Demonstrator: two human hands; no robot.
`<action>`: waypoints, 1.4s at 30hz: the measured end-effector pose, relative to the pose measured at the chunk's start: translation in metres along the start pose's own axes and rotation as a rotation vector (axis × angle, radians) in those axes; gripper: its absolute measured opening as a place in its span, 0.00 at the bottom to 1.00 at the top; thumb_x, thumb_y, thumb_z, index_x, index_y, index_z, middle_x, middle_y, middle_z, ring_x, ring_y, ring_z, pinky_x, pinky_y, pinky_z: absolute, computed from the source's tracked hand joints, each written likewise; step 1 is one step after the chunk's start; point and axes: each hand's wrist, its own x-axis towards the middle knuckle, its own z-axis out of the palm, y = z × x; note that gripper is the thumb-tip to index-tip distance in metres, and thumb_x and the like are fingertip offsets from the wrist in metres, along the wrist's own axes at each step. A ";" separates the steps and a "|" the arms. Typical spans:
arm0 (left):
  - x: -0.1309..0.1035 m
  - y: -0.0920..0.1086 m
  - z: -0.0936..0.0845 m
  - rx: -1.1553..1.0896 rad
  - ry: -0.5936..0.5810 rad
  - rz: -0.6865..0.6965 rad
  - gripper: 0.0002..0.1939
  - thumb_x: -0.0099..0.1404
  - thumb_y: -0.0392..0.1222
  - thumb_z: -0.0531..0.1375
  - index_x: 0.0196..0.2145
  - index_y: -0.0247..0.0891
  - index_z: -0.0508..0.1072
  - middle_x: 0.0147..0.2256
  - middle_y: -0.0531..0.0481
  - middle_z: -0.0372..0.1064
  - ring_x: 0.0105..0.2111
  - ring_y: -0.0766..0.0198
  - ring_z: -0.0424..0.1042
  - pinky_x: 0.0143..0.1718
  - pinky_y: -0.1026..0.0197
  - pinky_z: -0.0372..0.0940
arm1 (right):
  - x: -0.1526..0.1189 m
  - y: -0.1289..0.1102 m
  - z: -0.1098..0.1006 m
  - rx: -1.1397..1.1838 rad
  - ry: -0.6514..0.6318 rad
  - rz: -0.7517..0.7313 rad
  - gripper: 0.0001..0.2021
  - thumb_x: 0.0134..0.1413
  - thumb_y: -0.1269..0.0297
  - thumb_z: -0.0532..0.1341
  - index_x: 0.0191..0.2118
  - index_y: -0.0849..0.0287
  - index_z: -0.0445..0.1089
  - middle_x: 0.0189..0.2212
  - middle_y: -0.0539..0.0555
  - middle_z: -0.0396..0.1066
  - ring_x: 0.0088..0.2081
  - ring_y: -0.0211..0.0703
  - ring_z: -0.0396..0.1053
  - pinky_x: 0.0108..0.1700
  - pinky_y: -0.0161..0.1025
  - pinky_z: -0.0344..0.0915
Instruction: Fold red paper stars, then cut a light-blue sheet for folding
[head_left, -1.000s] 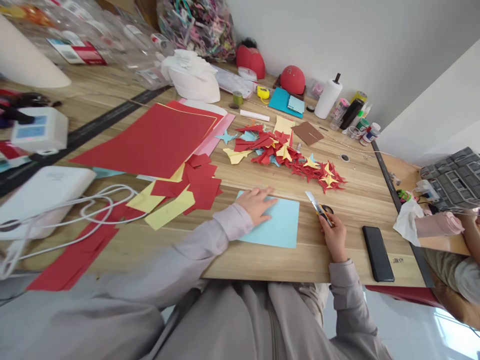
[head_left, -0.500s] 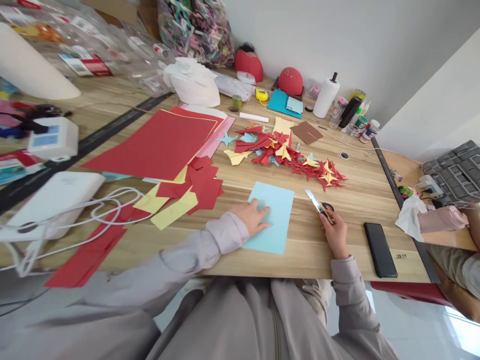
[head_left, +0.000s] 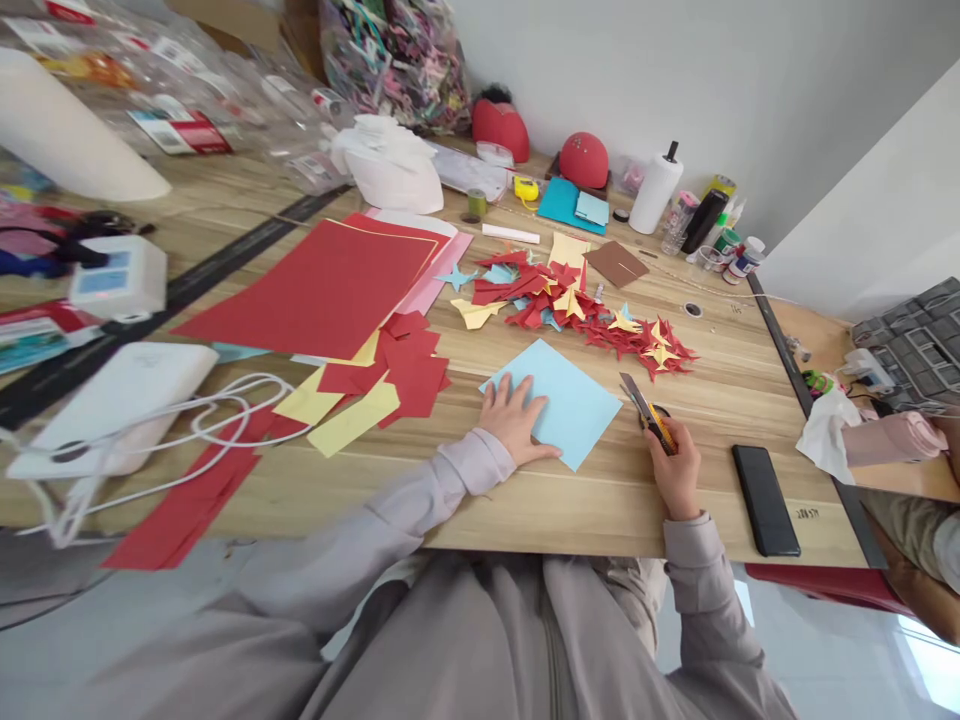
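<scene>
A light blue sheet of paper (head_left: 577,400) lies flat on the wooden table, turned so its corners point forward and sideways. My left hand (head_left: 514,420) rests on its near left part with fingers spread. To the right of the sheet, my right hand (head_left: 676,470) is closed round a yellow and black utility knife (head_left: 651,418). The knife's blade points forward and left, close to the sheet's right corner. Beneath the knife, partly hidden, is a dark round object, perhaps a scissors handle (head_left: 660,411).
Folded paper stars (head_left: 585,305) in red, yellow and blue lie beyond the sheet. To the left are large red sheets (head_left: 322,285), cut red pieces (head_left: 416,370) and a white cable (head_left: 225,410). A black phone (head_left: 765,500) lies right. Another person's arm (head_left: 915,580) shows far right.
The blue sheet has rotated from nearly upright to a diamond position. My left hand's fingers have spread over it. The knife has tilted slightly in my right hand.
</scene>
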 end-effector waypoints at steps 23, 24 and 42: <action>0.002 -0.007 0.012 -0.027 0.197 0.009 0.29 0.58 0.63 0.55 0.49 0.41 0.71 0.59 0.39 0.57 0.60 0.32 0.48 0.58 0.33 0.44 | 0.026 -0.001 0.007 -0.375 -0.138 -0.348 0.13 0.62 0.60 0.53 0.46 0.58 0.70 0.40 0.58 0.73 0.41 0.48 0.70 0.42 0.43 0.64; 0.002 -0.007 0.012 -0.028 0.197 0.004 0.29 0.58 0.63 0.55 0.49 0.42 0.71 0.59 0.39 0.57 0.60 0.32 0.48 0.58 0.33 0.44 | 0.029 0.000 0.008 -0.361 -0.159 -0.343 0.13 0.62 0.60 0.52 0.45 0.57 0.70 0.40 0.58 0.73 0.41 0.47 0.70 0.41 0.42 0.64; 0.005 -0.025 0.008 -0.024 0.249 -0.043 0.21 0.62 0.58 0.54 0.45 0.45 0.74 0.57 0.44 0.61 0.60 0.39 0.51 0.58 0.37 0.48 | 0.019 0.008 0.006 -0.188 -0.016 -0.394 0.11 0.61 0.62 0.55 0.44 0.57 0.72 0.39 0.58 0.73 0.41 0.46 0.70 0.43 0.44 0.67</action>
